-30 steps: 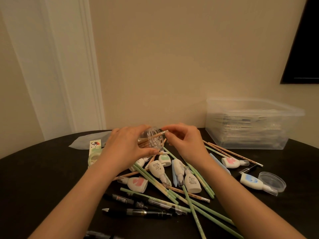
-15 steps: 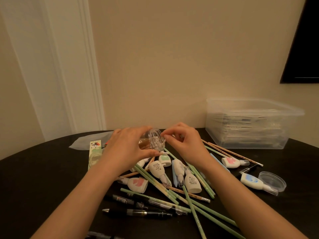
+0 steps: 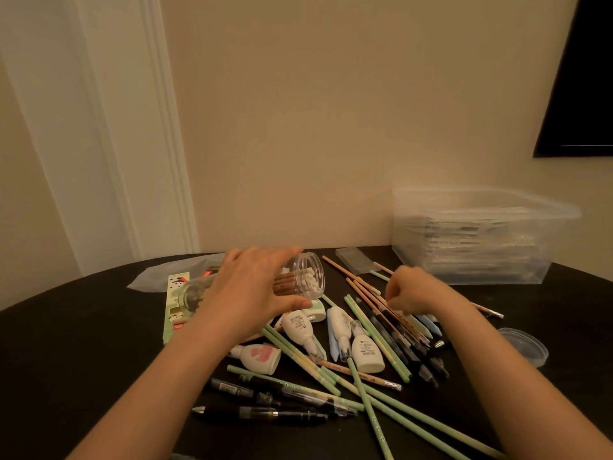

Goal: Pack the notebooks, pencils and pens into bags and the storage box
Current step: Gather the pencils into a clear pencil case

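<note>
mid frame, the left hand grips a jar on its side. right of it, the right hand curls over pencils; if it grips them, nobody can tell.

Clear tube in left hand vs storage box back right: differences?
The tube is round, tipped sideways, gripped by the left hand; the storage box is rectangular, upright on the table, untouched. The tube holds pencils; the storage box holds a flat stack. Both are clear plastic.

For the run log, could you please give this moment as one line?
left hand: grips pencil jar sideways | right hand: curled over loose pencils, grip unclear | storage box: untouched
</note>
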{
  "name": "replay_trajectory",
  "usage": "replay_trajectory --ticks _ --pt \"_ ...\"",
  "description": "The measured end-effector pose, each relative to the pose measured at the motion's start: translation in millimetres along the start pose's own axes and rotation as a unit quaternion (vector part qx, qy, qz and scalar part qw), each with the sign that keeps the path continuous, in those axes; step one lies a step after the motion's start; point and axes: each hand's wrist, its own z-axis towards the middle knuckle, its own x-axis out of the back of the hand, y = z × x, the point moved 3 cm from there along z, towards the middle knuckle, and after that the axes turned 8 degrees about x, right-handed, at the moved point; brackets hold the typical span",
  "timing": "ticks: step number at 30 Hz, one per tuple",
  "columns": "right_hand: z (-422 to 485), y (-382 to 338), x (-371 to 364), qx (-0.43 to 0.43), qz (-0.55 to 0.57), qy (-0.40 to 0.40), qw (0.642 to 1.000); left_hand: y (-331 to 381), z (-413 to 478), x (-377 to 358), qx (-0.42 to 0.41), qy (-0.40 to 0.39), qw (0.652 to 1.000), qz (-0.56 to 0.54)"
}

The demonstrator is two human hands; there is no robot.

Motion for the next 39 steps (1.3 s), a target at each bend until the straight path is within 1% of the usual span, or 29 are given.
replay_trajectory --ticks 5,9,13,16,22,28,32,39 --pt "2.4 4.9 -9.0 -0.028 -0.055 0.020 0.998 0.1 1.5 -3.4 -0.008 -0.002 1.000 0.010" --pt "1.1 5.8 -13.0 -0.033 -0.052 0.000 0.998 -0.4 0.8 -5.4 -0.005 -0.010 1.000 0.017" --pt "1.1 7.0 -13.7 -0.046 -0.079 -0.007 0.996 -1.5 1.9 -6.5 -0.001 -0.009 1.000 0.017" --pt "3.0 7.6 -17.8 -0.048 -0.098 -0.026 0.994 -1.1 2.0 -7.0 0.001 -0.013 1.000 0.015" --pt "4.7 8.7 -19.7 -0.038 -0.098 -0.081 0.991 -1.8 1.8 -5.6 0.004 -0.008 1.000 0.012" --pt "3.6 7.4 -21.1 -0.040 -0.043 -0.105 0.993 -3.4 1.0 -6.7 0.006 -0.007 1.000 0.007" --pt "6.9 6.2 -24.3 -0.028 -0.039 -0.111 0.993 -3.1 0.9 -5.9 0.006 -0.005 1.000 0.006" --pt "0.1 11.2 -7.7 -0.040 0.009 -0.077 0.996 -5.6 1.0 -4.2 0.011 0.005 1.000 -0.004"
